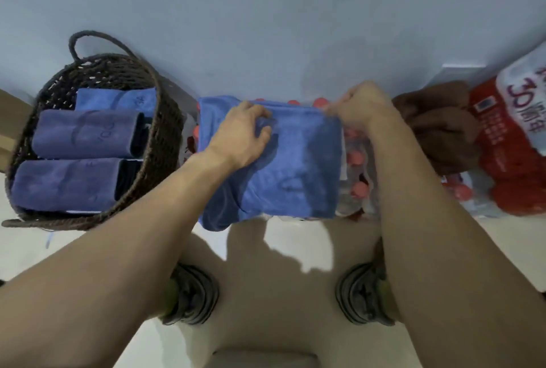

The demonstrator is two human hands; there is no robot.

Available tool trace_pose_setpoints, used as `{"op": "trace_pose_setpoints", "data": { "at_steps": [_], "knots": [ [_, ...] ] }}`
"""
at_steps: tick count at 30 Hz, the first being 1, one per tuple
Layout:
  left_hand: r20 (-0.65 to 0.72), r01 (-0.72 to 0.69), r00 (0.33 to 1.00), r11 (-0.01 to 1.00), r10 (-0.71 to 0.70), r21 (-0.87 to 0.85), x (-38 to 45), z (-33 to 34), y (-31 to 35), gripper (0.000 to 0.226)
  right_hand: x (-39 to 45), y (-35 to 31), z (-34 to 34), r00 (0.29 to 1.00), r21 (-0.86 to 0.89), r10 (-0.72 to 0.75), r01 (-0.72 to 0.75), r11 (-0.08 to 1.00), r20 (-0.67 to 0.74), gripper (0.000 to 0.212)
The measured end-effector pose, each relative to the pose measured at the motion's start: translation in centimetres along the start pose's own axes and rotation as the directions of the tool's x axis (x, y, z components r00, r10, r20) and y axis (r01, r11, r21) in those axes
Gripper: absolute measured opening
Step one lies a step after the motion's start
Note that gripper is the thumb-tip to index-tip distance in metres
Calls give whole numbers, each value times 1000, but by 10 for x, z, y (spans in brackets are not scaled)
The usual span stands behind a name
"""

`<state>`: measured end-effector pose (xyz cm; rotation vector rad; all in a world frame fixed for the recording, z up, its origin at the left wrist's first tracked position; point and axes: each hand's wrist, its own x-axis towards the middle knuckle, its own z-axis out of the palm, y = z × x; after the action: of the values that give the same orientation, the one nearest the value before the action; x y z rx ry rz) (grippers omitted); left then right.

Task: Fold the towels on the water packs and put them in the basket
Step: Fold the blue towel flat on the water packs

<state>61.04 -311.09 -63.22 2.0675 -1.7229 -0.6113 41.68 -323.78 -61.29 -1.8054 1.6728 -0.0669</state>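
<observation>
A blue towel [295, 166] lies partly folded over a pack of water bottles with red caps [357, 172] against the wall. My left hand [239, 134] rests on the towel's upper left part, its fingers pinching a fold of cloth. My right hand [360, 104] pinches the towel's far right corner. To the left stands a dark woven basket [165, 119] holding three folded blue towels [82, 134]. A brown towel [437, 125] is heaped on a second water pack at the right.
A red and white wrapped water pack [514, 143] sits at the far right. The wall runs right behind the packs. My two shoes [192, 293] stand on the pale floor below. A cardboard edge shows at the far left.
</observation>
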Motion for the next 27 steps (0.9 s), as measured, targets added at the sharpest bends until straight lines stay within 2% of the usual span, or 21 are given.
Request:
{"op": "trace_pose_setpoints", "data": {
  "at_steps": [2, 4, 6, 8, 10, 12, 13, 14, 16, 17, 19, 21, 22, 24, 27],
  "knots": [
    [125, -22, 992, 991, 5, 134, 13, 16, -4, 43, -17, 17, -12, 986, -186, 65, -37, 982, 151, 45],
    [237, -21, 969, 938, -66, 346, 23, 27, -6, 51, -38, 30, -16, 951, -233, 153, -89, 968, 270, 49],
    [244, -34, 966, 895, -85, 444, 33, 34, 1, 54, -50, 43, -10, 926, -250, 191, -111, 962, 325, 50],
    [192, -139, 979, 917, 71, 374, 41, 45, 12, 50, -56, 50, 4, 923, -205, 161, -92, 974, 351, 54],
    [225, -324, 933, 928, 281, 182, 44, 59, 25, 50, -62, 55, 22, 918, -121, 124, -85, 989, 376, 62],
    [298, -373, 893, 925, 338, 68, 45, 72, 33, 54, -71, 61, 40, 916, -93, 121, -92, 991, 382, 48],
    [310, -368, 890, 928, 333, 59, 48, 77, 32, 56, -76, 63, 46, 927, -102, 119, -88, 991, 357, 42],
    [303, -362, 895, 930, 327, 64, 50, 82, 29, 57, -80, 65, 50, 943, -92, 102, -77, 993, 317, 44],
    [266, -357, 909, 929, 321, 97, 50, 89, 23, 57, -89, 70, 57, 977, 13, 18, -22, 1000, 211, 45],
    [251, -357, 913, 927, 321, 115, 50, 91, 21, 57, -94, 72, 57, 987, 125, -36, 17, 992, 154, 43],
    [237, -362, 916, 922, 325, 135, 47, 94, 19, 56, -104, 77, 53, 992, 419, -123, 96, 903, 37, 33],
    [226, -362, 917, 923, 328, 130, 46, 96, 19, 56, -111, 81, 49, 991, 611, -121, 133, 780, -61, 20],
    [221, -359, 919, 925, 327, 125, 45, 96, 19, 56, -114, 81, 49, 993, 662, -101, 120, 740, -68, 17],
    [207, -353, 923, 927, 323, 128, 45, 97, 19, 55, -117, 79, 50, 997, 710, -78, 40, 703, 21, 15],
    [194, -343, 929, 930, 315, 132, 46, 101, 18, 55, -123, 74, 57, 965, 672, -140, -46, 740, 220, 10]
  ]
}}
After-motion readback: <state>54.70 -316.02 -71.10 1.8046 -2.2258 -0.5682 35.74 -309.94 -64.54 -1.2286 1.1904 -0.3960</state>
